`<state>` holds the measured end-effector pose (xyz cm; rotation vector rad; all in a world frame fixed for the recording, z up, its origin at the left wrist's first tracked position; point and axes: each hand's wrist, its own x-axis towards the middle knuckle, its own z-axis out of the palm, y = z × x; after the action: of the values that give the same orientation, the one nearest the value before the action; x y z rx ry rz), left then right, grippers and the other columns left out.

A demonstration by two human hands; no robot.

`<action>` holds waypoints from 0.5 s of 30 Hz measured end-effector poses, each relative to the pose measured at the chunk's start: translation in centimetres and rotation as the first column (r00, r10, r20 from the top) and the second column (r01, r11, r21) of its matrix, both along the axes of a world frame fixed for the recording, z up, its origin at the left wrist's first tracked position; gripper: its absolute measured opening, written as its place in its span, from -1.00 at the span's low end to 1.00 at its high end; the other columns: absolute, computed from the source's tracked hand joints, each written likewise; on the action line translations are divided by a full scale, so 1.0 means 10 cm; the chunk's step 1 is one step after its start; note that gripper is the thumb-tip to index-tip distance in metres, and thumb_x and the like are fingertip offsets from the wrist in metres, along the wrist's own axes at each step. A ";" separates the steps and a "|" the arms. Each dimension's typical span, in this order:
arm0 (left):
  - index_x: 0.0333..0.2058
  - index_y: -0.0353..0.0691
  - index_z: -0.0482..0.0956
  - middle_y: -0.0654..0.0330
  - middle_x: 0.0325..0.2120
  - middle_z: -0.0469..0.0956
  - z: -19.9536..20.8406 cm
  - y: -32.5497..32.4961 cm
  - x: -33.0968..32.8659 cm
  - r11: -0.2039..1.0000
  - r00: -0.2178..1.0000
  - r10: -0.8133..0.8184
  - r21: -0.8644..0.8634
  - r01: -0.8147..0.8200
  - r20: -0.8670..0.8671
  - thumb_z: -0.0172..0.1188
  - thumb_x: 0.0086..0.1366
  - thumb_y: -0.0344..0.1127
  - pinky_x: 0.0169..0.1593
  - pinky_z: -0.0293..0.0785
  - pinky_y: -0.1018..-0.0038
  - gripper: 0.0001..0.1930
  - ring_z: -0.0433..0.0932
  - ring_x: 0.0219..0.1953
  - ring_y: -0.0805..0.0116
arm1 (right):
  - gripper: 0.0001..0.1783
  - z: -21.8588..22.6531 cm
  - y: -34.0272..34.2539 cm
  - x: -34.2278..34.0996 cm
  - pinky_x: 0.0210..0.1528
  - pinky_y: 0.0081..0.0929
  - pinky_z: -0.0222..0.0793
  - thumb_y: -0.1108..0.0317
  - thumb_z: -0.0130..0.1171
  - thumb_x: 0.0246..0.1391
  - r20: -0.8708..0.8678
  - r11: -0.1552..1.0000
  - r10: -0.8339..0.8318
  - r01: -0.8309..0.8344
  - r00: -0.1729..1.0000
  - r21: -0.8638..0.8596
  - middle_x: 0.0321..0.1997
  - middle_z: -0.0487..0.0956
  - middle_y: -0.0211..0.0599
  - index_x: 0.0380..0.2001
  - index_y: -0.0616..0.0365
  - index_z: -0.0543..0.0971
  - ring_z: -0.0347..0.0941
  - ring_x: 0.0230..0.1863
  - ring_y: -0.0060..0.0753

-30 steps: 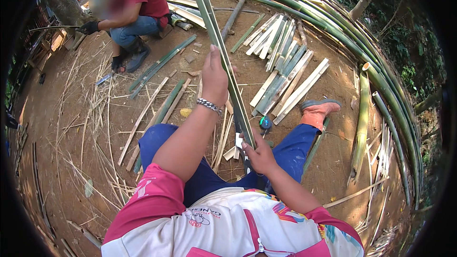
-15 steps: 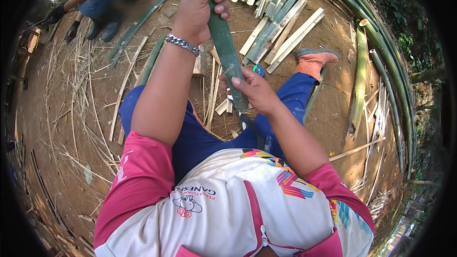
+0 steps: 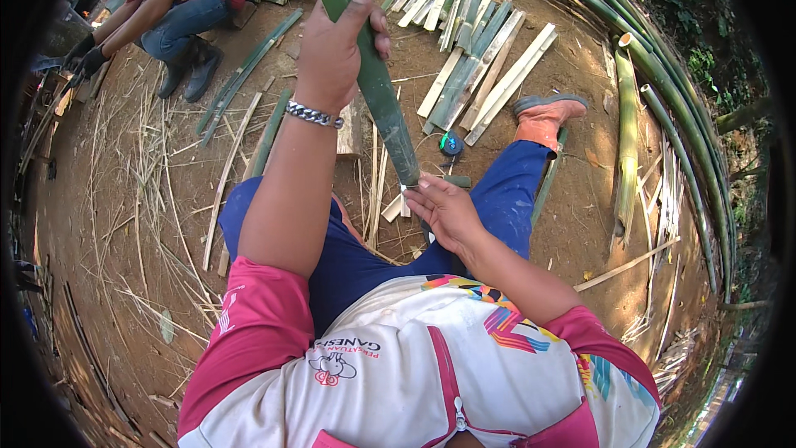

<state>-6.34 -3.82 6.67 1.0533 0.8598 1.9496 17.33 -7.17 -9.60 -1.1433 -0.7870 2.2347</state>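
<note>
My left hand (image 3: 335,56) is closed round the upper part of a long, flat green bamboo strip (image 3: 381,104), held tilted above my lap. At the strip's lower end is my right hand (image 3: 448,214), its thumb and fingers pinched at the tip. A dark object on my lap, below the right hand, is mostly hidden. Beyond that hand, a small round blue-and-black thing (image 3: 451,143), perhaps a tape measure, rests on the ground.
Split bamboo pieces (image 3: 485,58) lie in a pile ahead. Long green poles (image 3: 676,75) curve along the right, beside a thick yellowish bamboo length (image 3: 628,149). Thin shavings (image 3: 149,191) litter the ground at left. A person with dark gloves (image 3: 89,62) crouches at the far left.
My right hand has slid down from the strip's lower face to its very tip. The strip's upper end has shifted slightly left. The crouching person's hands have come together.
</note>
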 end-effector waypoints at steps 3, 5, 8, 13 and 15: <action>0.10 -0.29 0.37 0.26 -0.43 0.46 0.01 -0.02 0.06 0.998 0.995 0.069 -0.001 -0.069 -0.076 0.08 0.50 -0.14 -0.37 0.50 0.49 -0.63 0.50 -0.46 0.46 | -0.64 -0.03 0.00 -0.05 0.12 -0.36 0.53 0.45 0.06 0.34 0.007 1.000 -0.030 0.030 1.000 0.007 0.02 0.59 -0.14 0.15 0.32 0.42 0.58 0.01 -0.28; 0.11 -0.29 0.36 0.26 -0.43 0.45 -0.02 -0.01 0.11 0.997 0.994 0.072 0.010 -0.072 -0.080 0.08 0.49 -0.16 -0.38 0.51 0.49 -0.62 0.51 -0.46 0.46 | -0.63 -0.07 0.00 -0.03 0.12 -0.36 0.53 0.46 0.06 0.34 0.012 0.999 -0.037 0.037 0.999 0.000 0.00 0.60 -0.16 0.16 0.32 0.41 0.58 0.00 -0.30; 0.12 -0.29 0.36 0.25 -0.44 0.46 -0.02 -0.02 0.15 0.996 0.994 0.085 0.006 -0.084 -0.069 0.10 0.49 -0.18 -0.38 0.53 0.48 -0.62 0.53 -0.46 0.46 | -0.64 -0.12 0.02 -0.02 0.11 -0.37 0.53 0.46 0.07 0.33 -0.015 0.999 -0.031 0.031 0.999 0.009 -0.03 0.62 -0.20 0.15 0.31 0.43 0.58 -0.02 -0.34; 0.06 -0.28 0.36 0.24 -0.44 0.47 -0.09 0.03 0.18 0.989 0.986 0.149 0.018 -0.148 -0.077 0.11 0.48 -0.15 -0.39 0.54 0.47 -0.64 0.53 -0.48 0.45 | -0.62 -0.05 0.08 -0.04 0.07 -0.46 0.55 0.46 0.14 0.30 -0.037 0.999 -0.052 0.051 0.998 -0.003 -0.04 0.58 -0.21 0.14 0.34 0.44 0.56 -0.07 -0.37; 0.02 -0.27 0.37 0.23 -0.45 0.46 -0.08 0.03 0.20 0.986 0.984 0.166 0.016 -0.165 -0.069 0.12 0.48 -0.14 -0.40 0.53 0.47 -0.66 0.51 -0.51 0.45 | -0.66 -0.08 0.11 -0.02 0.05 -0.48 0.56 0.47 0.14 0.29 -0.048 0.999 -0.052 0.052 0.997 -0.002 -0.07 0.59 -0.22 0.10 0.32 0.46 0.56 -0.09 -0.39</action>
<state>-4.38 -3.50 5.91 1.0913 1.0049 2.0660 17.13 -6.10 -10.40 -1.0935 -0.7288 2.2114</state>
